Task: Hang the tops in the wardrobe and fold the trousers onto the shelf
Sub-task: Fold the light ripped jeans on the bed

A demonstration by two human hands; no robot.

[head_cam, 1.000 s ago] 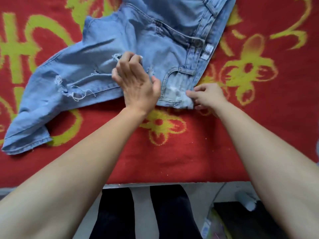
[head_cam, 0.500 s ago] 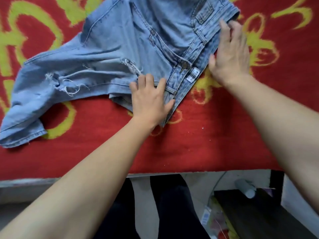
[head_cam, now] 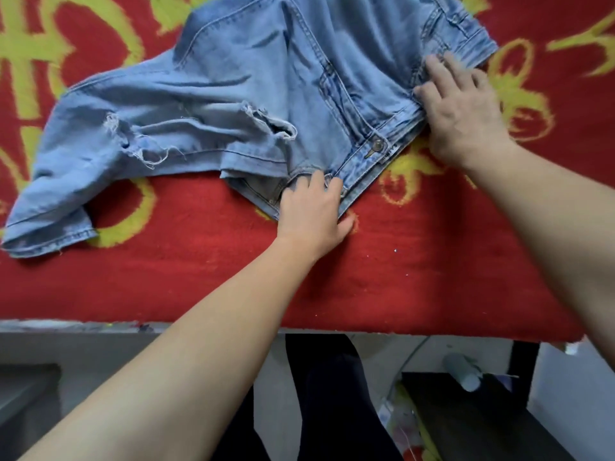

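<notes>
Light blue ripped jeans (head_cam: 233, 104) lie spread on a red blanket with yellow flowers (head_cam: 416, 261). Their waistband runs diagonally from the lower middle up to the upper right, and the legs trail off to the left. My left hand (head_cam: 311, 214) presses flat on the near end of the waistband, close to the front pocket. Farther up the waistband, past the metal button (head_cam: 377, 145), my right hand (head_cam: 462, 111) rests with spread fingers on the denim.
The blanket's front edge (head_cam: 233, 324) runs across the lower middle of the view. Below it are my dark trouser legs (head_cam: 332, 410), a pale floor, and a dark low shelf (head_cam: 482, 424) with clutter at the lower right.
The jeans have shifted right and nearer, and the waistband now lies straighter. My right hand went from the waistband's near corner up to its far part. My left hand slid down to the near end.
</notes>
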